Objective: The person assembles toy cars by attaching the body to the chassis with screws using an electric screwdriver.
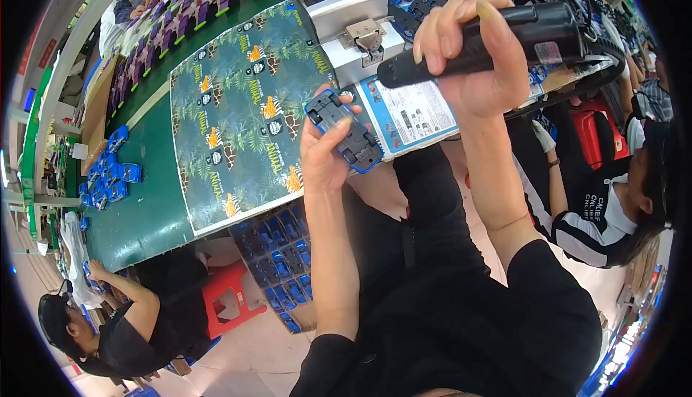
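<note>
left hand [324,155] gripping a blue toy car [357,143], belly showing, right hand [484,65] clutching some chunky black tool [535,29]

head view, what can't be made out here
In the head view:
Top of the toy car: faces away, hidden by its own underside.
Part of the black tool: covered by the right hand.
Label on that tool: print too small.
Row of purple parts: cut off by the upper edge.
</note>
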A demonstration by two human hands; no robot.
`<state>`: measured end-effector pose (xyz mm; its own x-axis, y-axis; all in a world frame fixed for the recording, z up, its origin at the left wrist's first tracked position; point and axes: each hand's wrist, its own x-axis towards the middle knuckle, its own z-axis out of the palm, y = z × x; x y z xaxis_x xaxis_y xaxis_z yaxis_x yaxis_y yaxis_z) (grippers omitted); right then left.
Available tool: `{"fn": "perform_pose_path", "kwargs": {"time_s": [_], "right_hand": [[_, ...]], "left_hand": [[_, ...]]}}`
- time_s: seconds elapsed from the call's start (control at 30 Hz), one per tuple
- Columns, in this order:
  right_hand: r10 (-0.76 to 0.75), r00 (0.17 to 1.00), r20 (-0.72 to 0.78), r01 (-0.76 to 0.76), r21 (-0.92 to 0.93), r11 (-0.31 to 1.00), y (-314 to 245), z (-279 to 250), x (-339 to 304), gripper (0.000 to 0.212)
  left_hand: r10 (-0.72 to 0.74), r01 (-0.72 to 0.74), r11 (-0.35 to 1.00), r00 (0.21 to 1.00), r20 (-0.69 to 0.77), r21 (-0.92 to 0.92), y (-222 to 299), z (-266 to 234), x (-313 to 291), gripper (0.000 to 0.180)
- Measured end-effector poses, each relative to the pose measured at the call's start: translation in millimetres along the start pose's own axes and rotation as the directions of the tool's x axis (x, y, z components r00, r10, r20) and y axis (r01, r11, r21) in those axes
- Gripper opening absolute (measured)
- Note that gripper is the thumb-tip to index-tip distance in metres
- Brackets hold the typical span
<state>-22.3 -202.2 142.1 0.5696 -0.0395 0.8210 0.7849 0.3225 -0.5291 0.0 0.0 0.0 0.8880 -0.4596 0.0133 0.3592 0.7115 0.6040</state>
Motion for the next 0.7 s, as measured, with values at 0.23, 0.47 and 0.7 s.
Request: {"fn": "perform_pose_path", "kwargs": {"time_s": [0.23,0.47,0.7], "right_hand": [[-0.042,0.923,-0.384,-0.065,-0.263,0.962,22.5,22.5,32.2,0.015],[0.034,0.94,-0.34,-0.161,-0.355,0.921,38.5,22.2,36.2,0.024],[-0.015,0.985,-0.169,-0.072,-0.491,0.868,50.0,18.5,57.6,0.03]], "left_hand": [[0.021,-0.014,0.99,0.999,-0.048,0.144,2.0,6.4,2.3,0.058],[0.021,-0.023,1.0,0.996,-0.09,-0.021,4.8,7.9,3.9,0.056],[0.007,-0.009,1.0,0.995,-0.099,-0.022,1.6,3.5,0.2,0.052]]}}
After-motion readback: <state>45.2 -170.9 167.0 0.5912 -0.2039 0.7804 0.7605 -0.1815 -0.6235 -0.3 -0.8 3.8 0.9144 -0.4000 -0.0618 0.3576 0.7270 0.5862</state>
